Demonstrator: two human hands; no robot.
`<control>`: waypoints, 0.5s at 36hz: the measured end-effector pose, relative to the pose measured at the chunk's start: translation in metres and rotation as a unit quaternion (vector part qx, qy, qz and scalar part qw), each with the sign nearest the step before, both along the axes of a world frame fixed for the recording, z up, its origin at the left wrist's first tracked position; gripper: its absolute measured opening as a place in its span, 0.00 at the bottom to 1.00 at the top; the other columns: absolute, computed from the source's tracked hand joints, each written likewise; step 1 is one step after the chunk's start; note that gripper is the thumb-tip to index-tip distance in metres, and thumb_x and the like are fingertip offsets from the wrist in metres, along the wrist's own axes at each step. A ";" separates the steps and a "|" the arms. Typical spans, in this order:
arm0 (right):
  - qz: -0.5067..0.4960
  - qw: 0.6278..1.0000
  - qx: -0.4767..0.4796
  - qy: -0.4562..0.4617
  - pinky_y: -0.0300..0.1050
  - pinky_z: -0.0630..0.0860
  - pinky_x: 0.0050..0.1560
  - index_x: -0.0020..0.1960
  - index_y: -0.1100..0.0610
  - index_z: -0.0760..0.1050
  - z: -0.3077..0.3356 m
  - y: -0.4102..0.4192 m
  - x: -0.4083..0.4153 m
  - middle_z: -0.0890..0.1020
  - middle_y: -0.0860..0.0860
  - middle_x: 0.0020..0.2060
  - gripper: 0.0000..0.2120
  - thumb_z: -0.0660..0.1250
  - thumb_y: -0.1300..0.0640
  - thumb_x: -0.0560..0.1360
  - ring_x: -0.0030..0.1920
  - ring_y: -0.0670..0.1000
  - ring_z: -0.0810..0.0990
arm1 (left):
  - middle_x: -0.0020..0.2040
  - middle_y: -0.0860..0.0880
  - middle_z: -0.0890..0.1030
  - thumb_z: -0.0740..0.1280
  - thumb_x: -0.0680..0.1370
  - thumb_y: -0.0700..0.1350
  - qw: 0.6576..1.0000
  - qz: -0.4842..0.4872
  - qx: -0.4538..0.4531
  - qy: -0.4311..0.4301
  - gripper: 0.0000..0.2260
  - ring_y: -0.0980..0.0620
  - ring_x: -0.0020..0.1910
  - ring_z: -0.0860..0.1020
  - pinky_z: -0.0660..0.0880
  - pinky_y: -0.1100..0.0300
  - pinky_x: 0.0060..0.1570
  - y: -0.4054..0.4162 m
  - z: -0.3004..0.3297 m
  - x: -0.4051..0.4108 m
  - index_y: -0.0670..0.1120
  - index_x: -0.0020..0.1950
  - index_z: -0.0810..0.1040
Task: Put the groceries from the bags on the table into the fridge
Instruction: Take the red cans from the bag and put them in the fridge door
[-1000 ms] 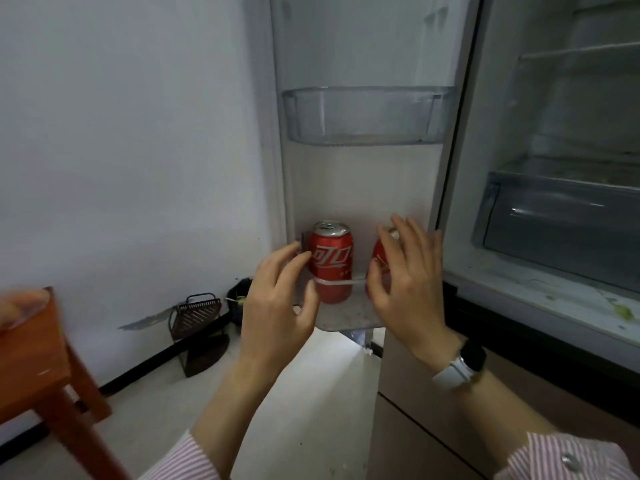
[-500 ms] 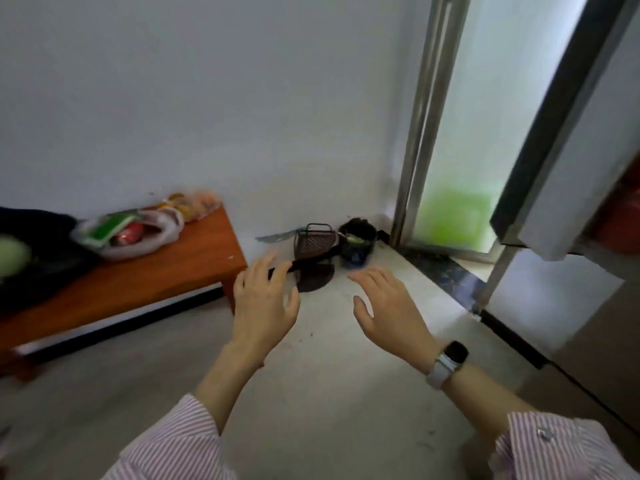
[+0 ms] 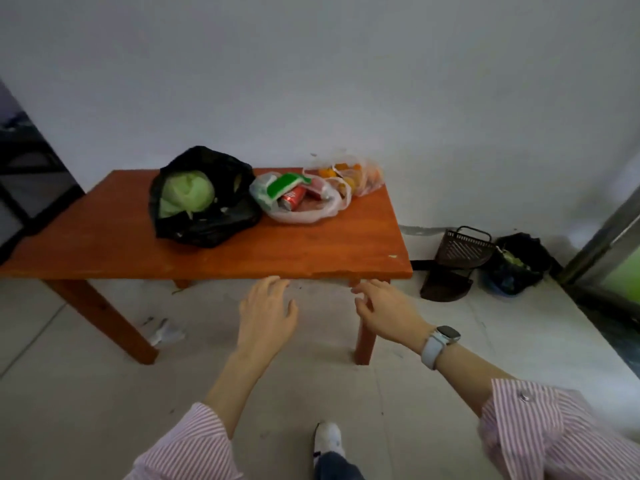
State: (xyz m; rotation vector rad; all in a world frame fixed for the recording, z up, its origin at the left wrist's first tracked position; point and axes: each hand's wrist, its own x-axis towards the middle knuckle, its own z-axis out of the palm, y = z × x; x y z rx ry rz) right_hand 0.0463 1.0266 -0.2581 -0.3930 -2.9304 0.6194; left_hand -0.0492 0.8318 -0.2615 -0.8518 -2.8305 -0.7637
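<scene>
Head view, desk: we record a low orange-brown wooden desk (image 3: 242, 251) standing against a white wall, long edge running left to right.
Head view, black bag: a black bag (image 3: 207, 223) sits left of centre on the desk, mouth open towards us, with a pale green cabbage (image 3: 187, 192) inside.
Head view, clear bag: a clear bag (image 3: 304, 211) lies just right of the black bag; in it a red can (image 3: 292, 198) lies on its side, long axis slanting, lid end towards the near left, under a green-and-white packet (image 3: 284, 184).
Head view, fruit bag: a second clear bag (image 3: 363, 178) holds orange fruit at the back right, touching the first.
Head view, left hand: our left hand (image 3: 266, 313) is held out before the desk's near edge, fingers straight and spread, holding nothing.
Head view, right hand: our right hand (image 3: 384, 310) is likewise extended, fingers loosely spread and empty, a watch (image 3: 440, 341) on the wrist.
Head view, floor: a dark basket (image 3: 460, 251) stands right of the desk.
</scene>
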 end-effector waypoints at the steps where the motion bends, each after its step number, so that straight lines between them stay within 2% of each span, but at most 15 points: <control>1: 0.005 1.000 -0.008 0.003 0.48 0.71 0.56 0.62 0.57 0.72 -0.003 0.004 -0.023 0.76 0.53 0.57 0.15 0.56 0.54 0.78 0.58 0.55 0.73 | 0.67 0.45 0.70 0.63 0.77 0.45 1.000 0.006 -0.006 0.001 0.17 0.46 0.68 0.66 0.65 0.47 0.64 0.003 -0.002 -0.020 0.45 0.66 0.72; 8: 0.000 0.998 -0.051 0.023 0.49 0.70 0.60 0.63 0.58 0.72 -0.008 0.051 -0.172 0.76 0.54 0.58 0.15 0.58 0.57 0.77 0.60 0.55 0.73 | 0.66 0.44 0.72 0.64 0.76 0.46 0.997 0.025 -0.057 0.035 0.18 0.45 0.66 0.68 0.67 0.47 0.64 0.045 0.010 -0.165 0.44 0.65 0.73; 12: -0.014 0.997 -0.061 0.044 0.51 0.72 0.58 0.62 0.59 0.72 -0.004 0.075 -0.232 0.77 0.56 0.56 0.15 0.59 0.59 0.77 0.57 0.56 0.75 | 0.64 0.44 0.74 0.66 0.75 0.45 0.996 0.016 -0.053 0.075 0.17 0.44 0.65 0.70 0.69 0.46 0.63 0.071 0.024 -0.227 0.43 0.63 0.75; 18: -0.030 0.997 -0.051 0.049 0.50 0.73 0.56 0.66 0.59 0.68 -0.008 0.111 -0.305 0.74 0.57 0.61 0.18 0.60 0.58 0.77 0.59 0.57 0.73 | 0.58 0.42 0.77 0.68 0.71 0.42 0.994 -0.033 -0.060 0.090 0.15 0.42 0.58 0.76 0.75 0.45 0.53 0.113 0.018 -0.315 0.41 0.57 0.77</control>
